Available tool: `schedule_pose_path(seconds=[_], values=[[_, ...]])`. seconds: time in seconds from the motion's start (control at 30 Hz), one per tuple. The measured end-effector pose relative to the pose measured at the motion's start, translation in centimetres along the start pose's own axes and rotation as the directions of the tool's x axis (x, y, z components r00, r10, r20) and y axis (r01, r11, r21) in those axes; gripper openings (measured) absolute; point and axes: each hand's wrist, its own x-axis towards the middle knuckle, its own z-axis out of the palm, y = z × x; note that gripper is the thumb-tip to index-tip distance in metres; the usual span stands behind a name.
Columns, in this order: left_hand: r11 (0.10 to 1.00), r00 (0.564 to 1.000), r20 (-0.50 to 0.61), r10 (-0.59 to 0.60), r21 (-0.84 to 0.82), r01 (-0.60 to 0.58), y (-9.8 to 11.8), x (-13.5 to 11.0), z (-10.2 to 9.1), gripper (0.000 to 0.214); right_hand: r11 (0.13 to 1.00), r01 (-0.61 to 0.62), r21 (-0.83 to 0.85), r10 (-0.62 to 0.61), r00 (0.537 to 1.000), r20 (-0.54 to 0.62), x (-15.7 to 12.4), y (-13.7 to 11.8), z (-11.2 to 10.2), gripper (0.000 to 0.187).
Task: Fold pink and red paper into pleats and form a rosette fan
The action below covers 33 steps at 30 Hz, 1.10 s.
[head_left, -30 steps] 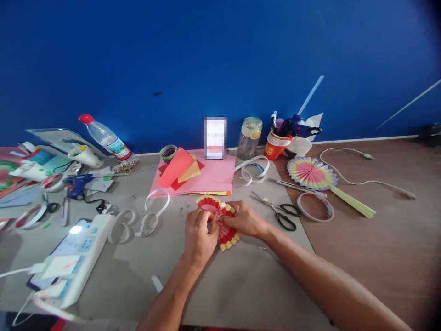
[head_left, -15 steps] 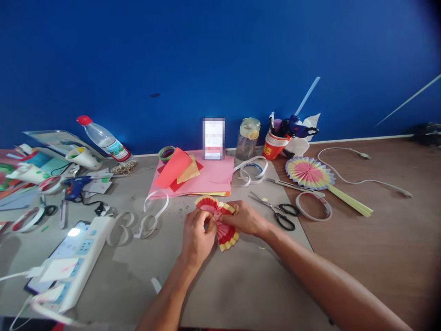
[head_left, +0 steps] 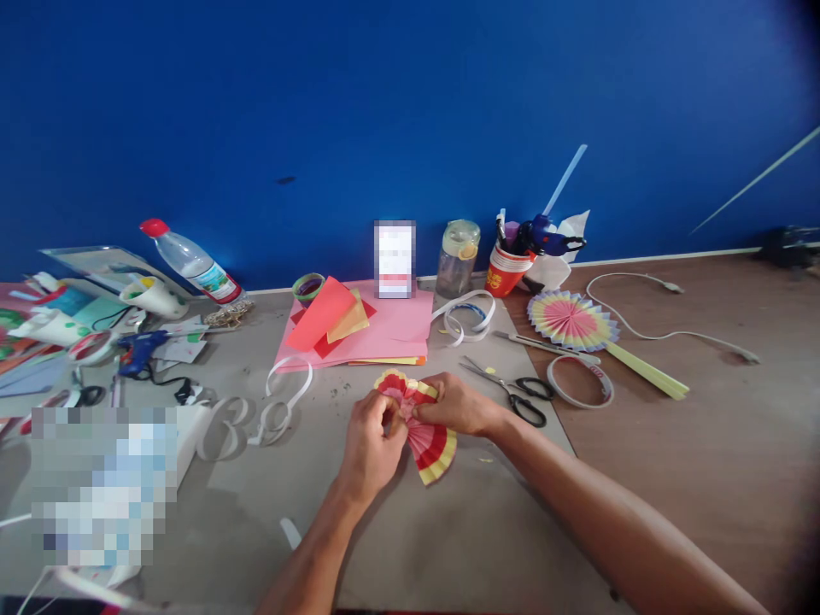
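Observation:
Between my hands is a pleated paper fan (head_left: 433,446) in pink, red and yellow bands, held just above the grey mat. My left hand (head_left: 377,434) pinches it near the centre from the left. From the right, my right hand (head_left: 453,405) grips it, thumb pressed at the gathered middle. Pleats spread out above and below the fingers, and the centre is partly hidden by them. Black-handled scissors (head_left: 512,389) lie with blades apart, right of my right hand. Farther right rests a round pleated paper fan (head_left: 572,320) with a yellow handle.
Pink paper sheets (head_left: 403,329) lie behind my hands. A clear jar (head_left: 458,256), a red cup (head_left: 506,272) of tools and a tilted bottle (head_left: 196,266) line the blue wall. Tape rolls (head_left: 582,382), white strips (head_left: 288,401) and a glue gun (head_left: 139,352) lie about.
The lower pleats of the paper fan have swung down and spread wider to the right. Both hands stay on it, shifted only slightly.

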Motion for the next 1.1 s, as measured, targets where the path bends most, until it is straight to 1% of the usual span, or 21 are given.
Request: schedule_pose_path(seconds=[0.13,0.3,0.5,0.67,0.87,1.0,1.1], values=[[0.998,0.999,0.022,-0.03,-0.057,0.031,0.0,0.0,0.0,0.021,0.999,0.001,0.047,-0.002,1.0,0.031,0.1,0.3,-0.1,0.01],[0.993,0.996,0.061,-0.064,-0.096,0.07,0.1,0.0,-0.1,0.021,0.998,-0.003,0.065,0.0,0.999,0.051,0.1,0.3,-0.1,0.013],[0.978,0.984,0.129,-0.126,-0.152,0.145,0.2,-0.1,-0.5,0.018,0.991,-0.021,0.133,0.006,0.994,0.113,0.1,0.4,-0.3,0.012],[0.966,0.975,0.16,-0.151,-0.185,0.18,0.3,0.0,-0.6,0.018,0.992,-0.032,0.124,0.014,0.99,0.144,0.1,0.2,-0.5,0.012],[0.958,0.969,0.189,-0.16,-0.206,0.198,0.4,-0.1,-0.8,0.019,0.989,-0.015,0.145,-0.011,0.984,0.177,0.2,0.7,-0.7,0.009],[0.956,0.963,0.211,-0.167,-0.203,0.21,0.5,0.0,-0.9,0.019,0.994,-0.03,0.101,0.01,0.982,0.189,0.3,1.1,-0.9,0.012],[0.955,0.96,0.224,-0.168,-0.204,0.214,0.5,0.1,-1.0,0.018,0.995,-0.033,0.097,0.011,0.976,0.215,0.3,1.2,-1.0,0.011]])
